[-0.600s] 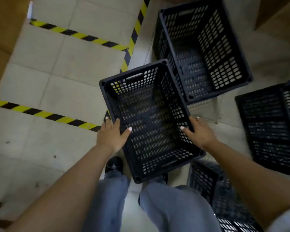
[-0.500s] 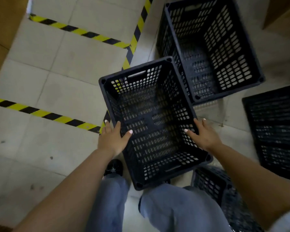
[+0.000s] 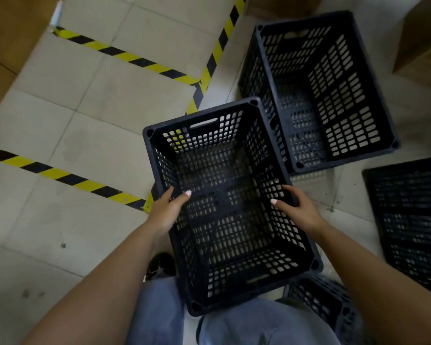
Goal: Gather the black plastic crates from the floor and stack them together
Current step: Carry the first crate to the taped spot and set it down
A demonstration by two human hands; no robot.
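- A crate at 3 o'clock (image 3: 413,227) is cut off by the frame edge; another at 5 o'clock (image 3: 326,307) is half hidden.
- The held crate (image 3: 229,205) is carried at centre, mouth up, long axis toward 11 o'clock, gripped on its long rims by the left hand (image 3: 166,212) and right hand (image 3: 297,210), fingers curled over.
- An upright crate (image 3: 334,95) stands at 1 o'clock on the tiled floor (image 3: 85,120), striped with hazard tape (image 3: 60,175).

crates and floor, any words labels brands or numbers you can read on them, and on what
None: no text can be read anywhere in this view.
Held crate: plain black plastic, no label or moulded lettering showing.
Crate on the floor ahead: none showing.
Floor tape: yellow and black stripes only, no words.
Cardboard box: bare brown face, no print visible.
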